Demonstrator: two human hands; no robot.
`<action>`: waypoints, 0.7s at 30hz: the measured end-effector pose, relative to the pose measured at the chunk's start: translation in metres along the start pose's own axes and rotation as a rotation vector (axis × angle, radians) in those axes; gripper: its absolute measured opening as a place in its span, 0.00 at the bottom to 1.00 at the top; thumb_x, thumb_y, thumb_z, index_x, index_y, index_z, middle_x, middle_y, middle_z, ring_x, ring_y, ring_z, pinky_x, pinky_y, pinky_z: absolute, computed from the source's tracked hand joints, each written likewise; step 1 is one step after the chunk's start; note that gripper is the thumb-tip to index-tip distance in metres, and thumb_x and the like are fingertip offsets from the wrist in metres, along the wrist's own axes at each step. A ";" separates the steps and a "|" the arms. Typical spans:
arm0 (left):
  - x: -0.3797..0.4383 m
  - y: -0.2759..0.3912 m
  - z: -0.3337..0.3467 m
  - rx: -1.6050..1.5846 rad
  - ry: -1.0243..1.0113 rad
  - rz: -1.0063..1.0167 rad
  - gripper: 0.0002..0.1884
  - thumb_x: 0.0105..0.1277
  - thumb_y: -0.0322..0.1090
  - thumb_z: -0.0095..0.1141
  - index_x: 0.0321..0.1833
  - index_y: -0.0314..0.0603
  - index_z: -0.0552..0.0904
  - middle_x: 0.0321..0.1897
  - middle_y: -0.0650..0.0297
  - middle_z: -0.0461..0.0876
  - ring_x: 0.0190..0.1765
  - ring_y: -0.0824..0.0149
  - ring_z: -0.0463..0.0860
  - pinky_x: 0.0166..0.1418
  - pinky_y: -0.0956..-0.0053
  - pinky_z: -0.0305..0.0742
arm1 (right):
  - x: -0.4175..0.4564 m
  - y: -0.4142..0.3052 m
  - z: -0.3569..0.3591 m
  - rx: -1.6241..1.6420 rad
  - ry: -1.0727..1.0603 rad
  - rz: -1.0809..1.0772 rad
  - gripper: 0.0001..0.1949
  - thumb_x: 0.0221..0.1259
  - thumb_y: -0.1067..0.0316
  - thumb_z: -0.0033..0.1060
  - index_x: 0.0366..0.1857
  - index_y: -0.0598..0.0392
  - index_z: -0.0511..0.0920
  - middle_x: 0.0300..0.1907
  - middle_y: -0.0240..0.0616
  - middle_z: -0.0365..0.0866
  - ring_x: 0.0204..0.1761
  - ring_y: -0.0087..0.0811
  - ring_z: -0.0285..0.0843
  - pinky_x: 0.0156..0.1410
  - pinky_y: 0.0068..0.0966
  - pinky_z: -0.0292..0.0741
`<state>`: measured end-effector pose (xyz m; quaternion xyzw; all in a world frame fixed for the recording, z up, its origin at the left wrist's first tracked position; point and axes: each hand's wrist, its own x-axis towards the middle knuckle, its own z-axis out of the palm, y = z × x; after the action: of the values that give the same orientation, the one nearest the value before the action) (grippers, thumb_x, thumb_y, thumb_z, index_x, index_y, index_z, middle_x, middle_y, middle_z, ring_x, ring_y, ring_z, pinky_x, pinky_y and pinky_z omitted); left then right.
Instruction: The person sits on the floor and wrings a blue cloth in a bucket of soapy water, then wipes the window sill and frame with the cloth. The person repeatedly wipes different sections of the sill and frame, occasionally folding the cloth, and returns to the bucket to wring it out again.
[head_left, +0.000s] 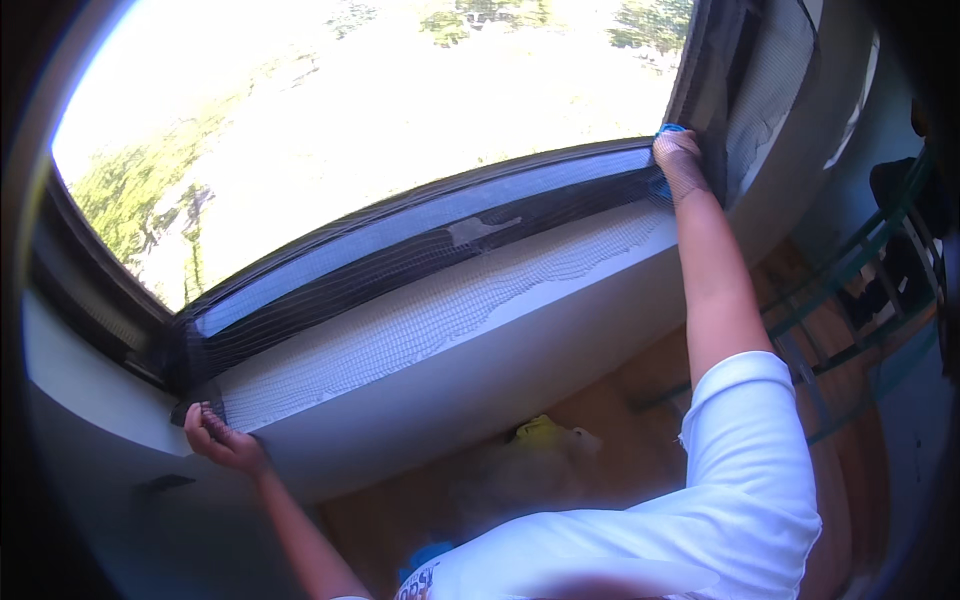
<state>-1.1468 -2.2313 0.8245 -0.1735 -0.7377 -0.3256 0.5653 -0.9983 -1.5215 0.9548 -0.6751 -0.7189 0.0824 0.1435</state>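
Note:
A dark mesh screen (420, 300) hangs loose across the lower part of a window, its lower part draped over the white windowsill (540, 300). At the sill's left end my left hand (225, 446) pinches the netting near its corner, fingers curled. My right hand (679, 154) reaches to the window's lower right corner, behind the netting, which covers the hand and wrist. It grips something blue (670, 130), perhaps a cloth, mostly hidden by the fingers. The dark lower window frame (337, 304) runs between my hands, with a torn-looking pale patch (476, 229) near its middle.
More netting (776, 82) hangs along the right side of the window. Below the sill, a pale bag-like bundle with a yellow piece (541, 433) rests on the wooden floor (622, 397). A green metal-framed rack or chair (847, 262) stands at right, with dark items on it.

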 end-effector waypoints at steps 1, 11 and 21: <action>0.001 0.003 0.004 -0.008 0.014 0.013 0.08 0.70 0.27 0.45 0.45 0.32 0.76 0.42 0.55 0.78 0.46 0.56 0.76 0.54 0.66 0.69 | 0.014 0.009 -0.003 -0.109 0.011 0.007 0.31 0.63 0.59 0.52 0.65 0.67 0.57 0.68 0.61 0.53 0.67 0.48 0.63 0.64 0.43 0.69; 0.005 0.005 -0.001 -0.010 -0.005 0.096 0.05 0.69 0.29 0.46 0.42 0.36 0.74 0.41 0.57 0.78 0.45 0.56 0.76 0.52 0.64 0.67 | 0.006 0.030 -0.004 -0.194 0.155 -0.244 0.23 0.66 0.59 0.44 0.63 0.55 0.65 0.71 0.37 0.51 0.69 0.45 0.57 0.67 0.44 0.66; 0.014 0.017 0.003 -0.013 0.022 0.117 0.05 0.69 0.31 0.46 0.39 0.39 0.75 0.38 0.59 0.78 0.41 0.56 0.76 0.49 0.64 0.65 | 0.049 0.037 0.005 -0.076 0.132 -0.233 0.19 0.67 0.58 0.44 0.52 0.58 0.78 0.55 0.48 0.77 0.57 0.39 0.77 0.56 0.39 0.76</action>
<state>-1.1427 -2.2186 0.8416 -0.2165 -0.7180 -0.2985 0.5904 -0.9670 -1.4693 0.9427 -0.5961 -0.7840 -0.0067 0.1731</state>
